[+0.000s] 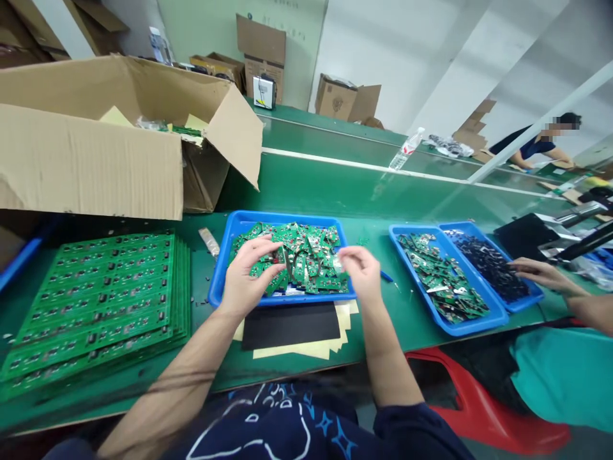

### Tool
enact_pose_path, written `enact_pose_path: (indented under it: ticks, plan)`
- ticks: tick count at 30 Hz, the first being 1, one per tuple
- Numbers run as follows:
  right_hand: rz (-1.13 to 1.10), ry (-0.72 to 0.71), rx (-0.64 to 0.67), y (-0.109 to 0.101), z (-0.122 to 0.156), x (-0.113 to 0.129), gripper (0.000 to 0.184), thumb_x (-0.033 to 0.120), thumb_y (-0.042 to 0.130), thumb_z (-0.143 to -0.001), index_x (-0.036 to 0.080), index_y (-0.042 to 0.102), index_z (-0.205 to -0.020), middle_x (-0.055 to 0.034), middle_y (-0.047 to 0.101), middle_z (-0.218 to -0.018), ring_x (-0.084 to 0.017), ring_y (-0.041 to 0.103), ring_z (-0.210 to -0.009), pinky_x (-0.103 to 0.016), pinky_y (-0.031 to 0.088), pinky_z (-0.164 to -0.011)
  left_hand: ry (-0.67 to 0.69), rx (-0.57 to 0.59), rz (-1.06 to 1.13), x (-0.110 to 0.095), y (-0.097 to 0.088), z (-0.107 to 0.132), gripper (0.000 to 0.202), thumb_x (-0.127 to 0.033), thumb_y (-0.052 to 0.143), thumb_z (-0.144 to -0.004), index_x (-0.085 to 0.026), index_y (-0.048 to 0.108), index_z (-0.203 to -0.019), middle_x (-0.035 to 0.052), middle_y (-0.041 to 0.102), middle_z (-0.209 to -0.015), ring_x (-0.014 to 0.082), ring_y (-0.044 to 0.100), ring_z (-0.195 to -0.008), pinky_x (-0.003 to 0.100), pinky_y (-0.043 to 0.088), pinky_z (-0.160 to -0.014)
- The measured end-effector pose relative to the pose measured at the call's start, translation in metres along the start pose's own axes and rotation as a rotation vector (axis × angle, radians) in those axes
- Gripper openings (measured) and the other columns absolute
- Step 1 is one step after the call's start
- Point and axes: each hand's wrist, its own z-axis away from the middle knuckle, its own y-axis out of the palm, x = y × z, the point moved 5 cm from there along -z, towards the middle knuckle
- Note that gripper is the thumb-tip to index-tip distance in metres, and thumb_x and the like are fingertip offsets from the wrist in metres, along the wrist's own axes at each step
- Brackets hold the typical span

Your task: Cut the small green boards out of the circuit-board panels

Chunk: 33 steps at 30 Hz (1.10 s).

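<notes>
Your L hand [251, 268] lies spread on a jumbled heap of green circuit boards [306, 255] in a blue tray [221, 268]; your R hand [360, 268] hangs at the heap's far side, fingers bunched (pinching a board? can't tell). Tray sits dead center, w/in easy reach of both hands, just above a black mat [290, 326]. Boards lie tilted, overlapping. Neat stack of boards [96, 300] to your L; co-worker's hand [541, 273] on a tray of black bits [491, 268] to your R.
</notes>
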Motion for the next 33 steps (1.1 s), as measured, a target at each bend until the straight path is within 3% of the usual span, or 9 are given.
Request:
enact_pose_path:
  ticks: [2,3,7,9,12,18,23,28,33]
  plan:
    - [0.001,-0.032,-0.129,-0.013,-0.007,0.013,0.018,0.02,0.053,-0.078,0.019,0.063,-0.094,-0.0056,0.066,-0.093,-0.017,0.062,-0.085,-0.031,0.052,-0.073,0.063,0.051,-0.064,-0.009,0.004,0.001,0.024,-0.029,0.062,-0.076,-0.024,0.063,-0.099,0.0043,0.063,-0.097,0.0222,0.055,-0.108,0.041,0.042,-0.095]
    - [0.007,-0.073,-0.095,-0.011,-0.011,0.025,0.021,0.021,0.053,-0.079,0.02,0.062,-0.097,-0.0058,0.066,-0.1,-0.018,0.061,-0.094,-0.033,0.05,-0.081,0.087,0.071,-0.105,-0.012,0.006,0.002,0.023,-0.029,0.062,-0.076,-0.024,0.064,-0.098,0.004,0.063,-0.097,0.0228,0.054,-0.109,0.042,0.041,-0.096]
    - [0.042,-0.154,0.341,0.03,-0.014,0.064,0.024,0.023,0.053,-0.081,0.02,0.061,-0.103,-0.0052,0.067,-0.1,-0.018,0.06,-0.098,-0.037,0.044,-0.092,0.176,0.055,-0.233,-0.017,0.01,0.005,0.02,-0.03,0.062,-0.076,-0.026,0.064,-0.095,0.0035,0.065,-0.094,0.0243,0.056,-0.107,0.047,0.037,-0.098]
    - [0.044,-0.087,0.495,0.051,-0.012,0.065,0.031,0.026,0.056,-0.08,0.019,0.057,-0.11,-0.0052,0.067,-0.094,-0.017,0.062,-0.09,-0.037,0.046,-0.088,0.214,-0.006,-0.271,-0.016,0.008,0.006,0.02,-0.028,0.062,-0.076,-0.025,0.064,-0.095,0.004,0.066,-0.093,0.0242,0.057,-0.105,0.047,0.036,-0.099]
    - [-0.083,0.101,0.603,0.071,-0.006,0.049,0.035,0.027,0.057,-0.078,0.017,0.054,-0.112,-0.0028,0.067,-0.081,-0.014,0.062,-0.075,-0.032,0.049,-0.072,0.219,-0.098,-0.312,-0.014,0.002,0.006,0.02,-0.026,0.062,-0.075,-0.024,0.063,-0.095,0.005,0.066,-0.093,0.0244,0.057,-0.105,0.047,0.035,-0.099]
    - [-0.612,0.402,0.523,0.086,0.004,0.024,0.027,0.028,0.063,-0.073,0.017,0.057,-0.097,0.0042,0.062,-0.061,-0.009,0.059,-0.058,-0.024,0.048,-0.06,0.115,-0.139,-0.322,-0.012,-0.003,0.005,0.018,-0.033,0.063,-0.075,-0.023,0.064,-0.09,0.0036,0.068,-0.085,0.0235,0.061,-0.099,0.045,0.037,-0.097]
    - [-0.831,0.6,0.574,0.096,0.011,0.015,0.034,0.033,0.071,-0.065,0.018,0.055,-0.09,0.0091,0.055,-0.048,-0.009,0.054,-0.045,-0.028,0.05,-0.058,0.095,-0.041,-0.246,-0.007,0.002,0.005,0.022,-0.039,0.062,-0.075,-0.024,0.066,-0.09,0.0022,0.069,-0.081,0.0218,0.063,-0.093,0.045,0.035,-0.099]
    - [-0.772,0.59,0.562,0.092,0.008,0.008,0.032,0.032,0.073,-0.062,0.018,0.055,-0.086,0.0083,0.057,-0.05,-0.008,0.055,-0.045,-0.026,0.049,-0.056,0.056,0.097,-0.139,-0.002,0.009,0.004,0.023,-0.041,0.063,-0.074,-0.025,0.067,-0.09,0.0015,0.07,-0.084,0.0199,0.063,-0.091,0.044,0.037,-0.099]
    - [-0.633,0.467,0.388,0.084,0.005,0.01,0.024,0.031,0.071,-0.064,0.018,0.057,-0.078,0.0063,0.058,-0.054,-0.008,0.056,-0.048,-0.022,0.046,-0.051,-0.004,0.072,-0.007,0.002,0.013,0.007,0.023,-0.041,0.067,-0.07,-0.025,0.068,-0.086,0.0016,0.07,-0.084,0.0184,0.064,-0.083,0.043,0.04,-0.097]
